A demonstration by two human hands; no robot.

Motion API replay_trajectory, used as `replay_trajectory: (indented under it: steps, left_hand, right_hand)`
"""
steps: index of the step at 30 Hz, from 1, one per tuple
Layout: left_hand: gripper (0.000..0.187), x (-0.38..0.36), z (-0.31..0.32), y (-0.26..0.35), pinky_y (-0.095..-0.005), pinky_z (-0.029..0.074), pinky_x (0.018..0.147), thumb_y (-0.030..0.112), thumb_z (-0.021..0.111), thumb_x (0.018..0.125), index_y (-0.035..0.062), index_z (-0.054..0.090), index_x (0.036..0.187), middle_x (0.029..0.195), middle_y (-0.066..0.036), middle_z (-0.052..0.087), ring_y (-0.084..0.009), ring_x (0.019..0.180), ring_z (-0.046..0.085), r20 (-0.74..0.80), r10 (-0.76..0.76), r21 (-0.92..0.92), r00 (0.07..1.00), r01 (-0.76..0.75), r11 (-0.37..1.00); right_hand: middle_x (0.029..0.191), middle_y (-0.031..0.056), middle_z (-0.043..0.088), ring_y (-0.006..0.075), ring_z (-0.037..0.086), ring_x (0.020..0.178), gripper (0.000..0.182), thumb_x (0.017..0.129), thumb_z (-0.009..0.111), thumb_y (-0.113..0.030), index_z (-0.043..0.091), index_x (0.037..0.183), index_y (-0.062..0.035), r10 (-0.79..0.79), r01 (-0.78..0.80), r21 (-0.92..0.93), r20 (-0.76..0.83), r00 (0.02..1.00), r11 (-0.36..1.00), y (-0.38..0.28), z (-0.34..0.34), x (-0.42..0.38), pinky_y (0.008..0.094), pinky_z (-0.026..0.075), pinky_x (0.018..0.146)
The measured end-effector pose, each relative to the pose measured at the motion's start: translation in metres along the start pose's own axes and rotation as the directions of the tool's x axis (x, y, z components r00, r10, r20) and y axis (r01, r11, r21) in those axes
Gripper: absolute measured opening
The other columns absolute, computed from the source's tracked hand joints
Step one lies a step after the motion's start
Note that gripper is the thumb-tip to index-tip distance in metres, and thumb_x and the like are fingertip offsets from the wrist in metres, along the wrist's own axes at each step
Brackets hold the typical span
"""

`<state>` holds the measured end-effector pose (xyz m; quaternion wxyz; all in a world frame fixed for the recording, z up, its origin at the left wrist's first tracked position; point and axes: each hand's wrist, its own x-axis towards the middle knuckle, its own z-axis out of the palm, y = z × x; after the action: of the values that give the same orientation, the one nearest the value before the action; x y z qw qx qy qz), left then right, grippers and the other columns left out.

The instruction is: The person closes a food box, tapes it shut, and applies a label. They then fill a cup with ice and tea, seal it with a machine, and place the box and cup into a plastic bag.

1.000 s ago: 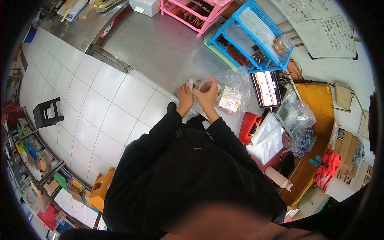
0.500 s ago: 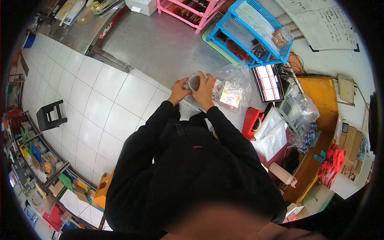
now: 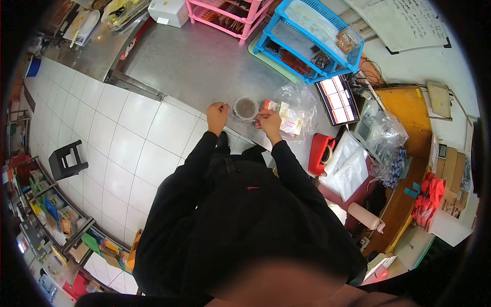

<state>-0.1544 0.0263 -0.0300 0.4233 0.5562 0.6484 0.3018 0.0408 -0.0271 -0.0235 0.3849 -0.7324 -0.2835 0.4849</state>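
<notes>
A round clear plastic tub (image 3: 246, 108) stands on the metal counter between my two hands. My left hand (image 3: 217, 117) is just left of it, apart from the rim, with fingers pressed together; anything between them is too small to make out. On the other side, my right hand (image 3: 269, 123) has its fingers curled at the tub's right edge. Whether they pinch the rim or something small cannot be seen. Beside that hand lies a stack of printed labels (image 3: 291, 122), white with red and yellow, partly under a clear plastic bag (image 3: 305, 97).
A blue tiered rack (image 3: 307, 43) and a pink rack (image 3: 243, 23) stand at the back of the metal counter (image 3: 179, 61). To the right are a tablet (image 3: 337, 101), a red tape dispenser (image 3: 320, 153) and white plastic bags (image 3: 346, 166). A black stool (image 3: 69, 159) is on the floor.
Both hands held the tub half a second ago. It now rests on the counter; my left hand has drawn away left, and my right hand has moved down to its right edge.
</notes>
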Motion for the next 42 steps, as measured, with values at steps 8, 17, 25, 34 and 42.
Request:
replay_trajectory:
  steps: [8, 17, 25, 34, 42]
  left_hand:
    - [0.016, 0.013, 0.008, 0.023, -0.0239, 0.042, 0.065, 0.012, 0.058, 0.087, 0.0025, 0.066, 0.098, 0.072, 0.0, 0.058, -0.0091, 0.066, 0.052, 0.315, 0.138, -0.652, 0.939, 0.109, 0.75]
    - [0.015, -0.01, -0.041, 0.079, -0.0205, 0.041, 0.061, 0.014, 0.061, 0.089, 0.0022, 0.063, 0.098, 0.07, 0.003, 0.055, -0.0062, 0.065, 0.05, 0.332, 0.205, -0.63, 0.921, 0.054, 0.775]
    - [0.017, -0.012, -0.044, 0.092, -0.0241, 0.043, 0.069, 0.018, 0.063, 0.088, 0.0038, 0.063, 0.097, 0.082, 0.001, 0.062, -0.01, 0.077, 0.057, 0.022, 0.346, -0.335, 0.938, -0.32, 0.886]
    - [0.018, -0.021, -0.039, 0.107, -0.0263, 0.044, 0.08, 0.015, 0.053, 0.094, 0.0014, 0.061, 0.103, 0.09, -0.003, 0.06, -0.0121, 0.084, 0.057, 0.116, 0.447, -0.677, 0.887, -0.259, 0.689]
    - [0.024, 0.0, -0.03, 0.109, -0.0226, 0.044, 0.074, 0.009, 0.048, 0.096, 0.004, 0.058, 0.117, 0.083, -0.001, 0.057, -0.0096, 0.078, 0.056, 0.243, 0.402, -0.668, 0.883, -0.148, 0.729]
  right_hand:
    - [0.078, 0.0057, 0.062, 0.0116, 0.058, 0.059, 0.016, 0.087, 0.06, -0.007, 0.06, 0.101, 0.0, -0.01, 0.035, 0.269, -0.094, 0.996, 0.963, -0.024, 0.002, -0.007, 0.025, 0.051, 0.051]
    - [0.09, 0.0058, 0.065, 0.0119, 0.061, 0.062, 0.028, 0.084, 0.061, -0.006, 0.058, 0.112, -0.003, -0.282, 0.264, 0.371, -0.006, 0.959, 0.89, -0.073, -0.014, -0.031, 0.0239, 0.048, 0.047]
    - [0.083, 0.005, 0.066, 0.011, 0.061, 0.066, 0.024, 0.082, 0.065, -0.01, 0.062, 0.103, 0.0002, -0.046, 0.075, -0.207, 0.14, 0.989, 0.975, -0.068, -0.046, -0.026, 0.0258, 0.051, 0.06]
    - [0.1, 0.0069, 0.063, 0.01, 0.056, 0.08, 0.024, 0.091, 0.059, -0.019, 0.061, 0.107, -0.0013, -0.318, 0.229, 0.558, 0.067, 0.946, 0.798, -0.127, -0.006, -0.041, 0.0238, 0.045, 0.077]
    - [0.1, 0.0063, 0.061, 0.014, 0.057, 0.088, 0.032, 0.093, 0.053, -0.012, 0.053, 0.122, 0.0022, -0.413, 0.268, 0.502, 0.202, 0.888, 0.822, -0.118, 0.014, -0.025, 0.0272, 0.045, 0.077]
